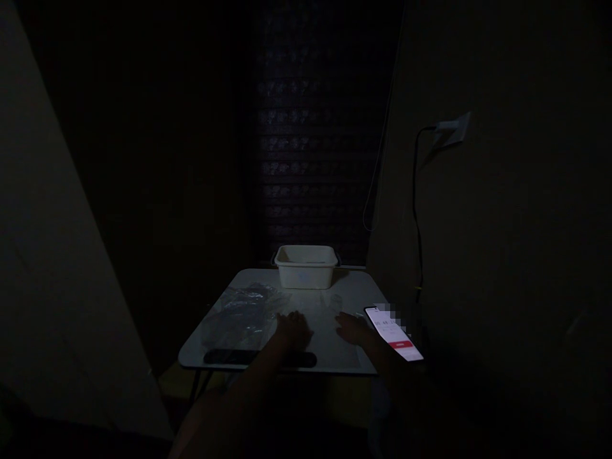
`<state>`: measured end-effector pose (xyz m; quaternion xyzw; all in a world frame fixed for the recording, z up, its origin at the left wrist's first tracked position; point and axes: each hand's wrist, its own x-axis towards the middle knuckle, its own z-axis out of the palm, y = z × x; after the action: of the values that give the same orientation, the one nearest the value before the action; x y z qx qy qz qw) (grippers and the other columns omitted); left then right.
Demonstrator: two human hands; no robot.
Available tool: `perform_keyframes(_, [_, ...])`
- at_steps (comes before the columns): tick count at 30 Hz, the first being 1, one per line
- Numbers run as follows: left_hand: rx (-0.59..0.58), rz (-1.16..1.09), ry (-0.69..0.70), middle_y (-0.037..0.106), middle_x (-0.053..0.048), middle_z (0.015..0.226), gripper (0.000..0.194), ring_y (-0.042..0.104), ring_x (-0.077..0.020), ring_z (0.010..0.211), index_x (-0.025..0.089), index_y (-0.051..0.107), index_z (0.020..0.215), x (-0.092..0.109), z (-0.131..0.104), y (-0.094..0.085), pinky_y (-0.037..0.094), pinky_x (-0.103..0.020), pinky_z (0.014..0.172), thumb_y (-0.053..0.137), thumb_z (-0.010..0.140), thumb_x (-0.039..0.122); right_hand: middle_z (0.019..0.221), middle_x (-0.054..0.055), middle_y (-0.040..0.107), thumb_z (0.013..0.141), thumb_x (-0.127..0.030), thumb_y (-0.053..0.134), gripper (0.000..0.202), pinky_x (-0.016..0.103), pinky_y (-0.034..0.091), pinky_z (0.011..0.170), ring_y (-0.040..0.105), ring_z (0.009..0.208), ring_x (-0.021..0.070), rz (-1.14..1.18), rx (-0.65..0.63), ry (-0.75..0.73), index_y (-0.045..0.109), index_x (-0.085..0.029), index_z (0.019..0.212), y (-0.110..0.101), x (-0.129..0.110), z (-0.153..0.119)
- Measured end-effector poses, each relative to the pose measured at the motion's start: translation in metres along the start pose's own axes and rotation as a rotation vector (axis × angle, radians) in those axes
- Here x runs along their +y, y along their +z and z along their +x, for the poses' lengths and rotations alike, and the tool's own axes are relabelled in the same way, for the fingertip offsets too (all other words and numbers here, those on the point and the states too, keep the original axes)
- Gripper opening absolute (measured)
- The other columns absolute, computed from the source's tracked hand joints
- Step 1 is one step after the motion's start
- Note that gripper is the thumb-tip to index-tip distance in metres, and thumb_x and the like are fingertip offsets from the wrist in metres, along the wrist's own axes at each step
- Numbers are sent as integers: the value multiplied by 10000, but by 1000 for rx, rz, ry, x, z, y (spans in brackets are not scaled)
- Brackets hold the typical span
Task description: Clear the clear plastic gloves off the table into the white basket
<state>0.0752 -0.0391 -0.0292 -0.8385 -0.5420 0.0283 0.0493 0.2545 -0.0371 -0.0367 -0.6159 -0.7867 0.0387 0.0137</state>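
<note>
My left hand point(292, 326) rests low over the middle of the white table point(318, 357), its fingers apart, beside crumpled clear plastic bags point(243, 312) lying to its left. Farther right, my right hand point(352, 328) is over a flat, clear plastic sheet or bag point(329, 344), thumb and fingers apart. Nothing shows held in either hand. At the table's back edge stands a white rectangular tub point(305, 275) with dark handles at its sides; its contents are hard to make out in the dim light.
A lit phone point(394, 335) lies at the table's right edge. The dark slot point(229, 357) runs along the front edge. Behind are a dark blind point(296, 146) and a hanging cord. A black cable point(415, 204) drops from a wall socket point(454, 129) at the right.
</note>
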Motion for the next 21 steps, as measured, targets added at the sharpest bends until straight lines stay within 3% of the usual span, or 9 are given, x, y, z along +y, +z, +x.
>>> perform_keyframes(10, [42, 12, -199, 283, -186, 1172, 544, 221, -294, 1062, 70, 318, 1100, -7, 7, 8, 142, -540, 782, 146, 735, 435, 1129, 37, 399, 662, -202, 333, 398, 296, 309, 799, 393, 981, 162, 31, 24, 8, 412, -210, 1053, -3, 7, -5])
perform_keyframes(14, [39, 12, -66, 252, -176, 1194, 531, 182, -290, 1082, 73, 279, 1124, 8, 7, 4, 134, -525, 800, 173, 736, 420, 1121, 33, 408, 660, -170, 317, 415, 299, 327, 781, 413, 961, 156, 46, 33, 19, 393, -218, 1066, -2, 10, -5])
perform_keyframes(18, [34, -19, 159, 230, -146, 1212, 504, 177, -251, 1095, 102, 240, 1143, 26, 2, 5, 171, -434, 835, 152, 749, 403, 1108, 55, 420, 649, -125, 322, 409, 319, 322, 781, 407, 966, 169, -27, 31, -81, 425, -208, 1036, -1, 5, -9])
perform_keyframes(21, [19, -25, 210, 221, -156, 1213, 513, 168, -239, 1101, 90, 214, 1154, 33, -2, 7, 169, -397, 847, 129, 755, 401, 1146, 63, 374, 648, -111, 320, 421, 365, 297, 796, 354, 1014, 183, -65, 56, -164, 408, -210, 1047, 0, -3, -12])
